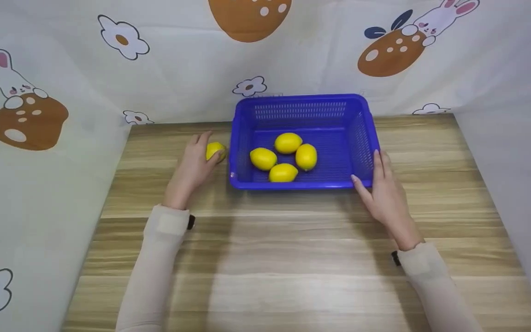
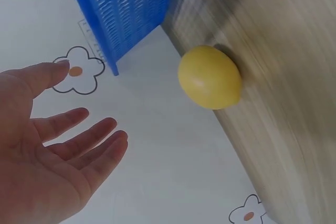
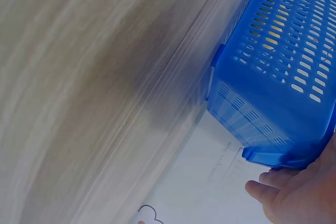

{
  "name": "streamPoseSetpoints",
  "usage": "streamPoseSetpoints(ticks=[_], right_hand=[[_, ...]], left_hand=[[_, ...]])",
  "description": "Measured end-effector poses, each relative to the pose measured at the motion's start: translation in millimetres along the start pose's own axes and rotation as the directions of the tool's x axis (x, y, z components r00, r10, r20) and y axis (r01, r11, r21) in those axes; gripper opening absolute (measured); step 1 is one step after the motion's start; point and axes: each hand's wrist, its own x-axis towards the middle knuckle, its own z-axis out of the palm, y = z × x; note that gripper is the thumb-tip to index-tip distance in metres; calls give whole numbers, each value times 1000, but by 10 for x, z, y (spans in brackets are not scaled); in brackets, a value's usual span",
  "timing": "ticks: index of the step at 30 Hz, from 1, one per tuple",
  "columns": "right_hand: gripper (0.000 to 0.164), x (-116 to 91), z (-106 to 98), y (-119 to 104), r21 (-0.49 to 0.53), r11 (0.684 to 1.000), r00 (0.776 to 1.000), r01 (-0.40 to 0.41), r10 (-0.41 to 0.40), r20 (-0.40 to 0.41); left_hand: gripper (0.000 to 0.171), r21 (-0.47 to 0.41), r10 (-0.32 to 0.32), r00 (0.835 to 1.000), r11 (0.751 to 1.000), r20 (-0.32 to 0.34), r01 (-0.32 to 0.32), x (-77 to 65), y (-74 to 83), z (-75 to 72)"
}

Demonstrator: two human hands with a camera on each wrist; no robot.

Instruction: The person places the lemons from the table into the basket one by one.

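In the head view my left hand [image 1: 194,161] is beside a yellow lemon [image 1: 216,151], left of a blue plastic basket [image 1: 302,185]. The left wrist view has this hand [image 2: 63,145] with fingers spread, apart from the lemon [image 2: 210,77], which lies on the wooden table. Several more lemons [image 1: 288,143] lie inside the basket, towards its left half. My right hand [image 1: 387,198] holds the basket's front right corner, thumb at the front rim and fingers along the right side. From the right wrist, fingertips [image 3: 260,190] show by the rim; the rest of that hand is partly cut off.
The wood-grain table [image 1: 274,258] runs back to a pale cloth wall [image 1: 178,74] printed with rabbits and flowers. Similar cloth rises along the left and right. The basket stands close to the back wall.
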Motion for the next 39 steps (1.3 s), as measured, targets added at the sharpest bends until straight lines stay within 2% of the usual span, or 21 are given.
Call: streamPoseSetpoints(ticks=[4, 13, 24, 39], right_hand=[[87, -6, -6, 0, -6, 1000, 1000, 3, -3, -4], [86, -8, -11, -7, -14, 1000, 1000, 1, -1, 6], [87, -10, 7, -2, -23, 1000, 1000, 3, -2, 4], [89, -3, 2, 9, -24, 1000, 1000, 5, -4, 26]], left_hand=[[61, 10, -2, 1000, 1000, -14, 2, -3, -49, 23], [64, 30, -55, 998, 998, -7, 55, -5, -129, 109], [62, 45, -61, 998, 997, -9, 61, 30, -220, 228], [62, 64, -82, 997, 995, 4, 82, 157, -384, 348]])
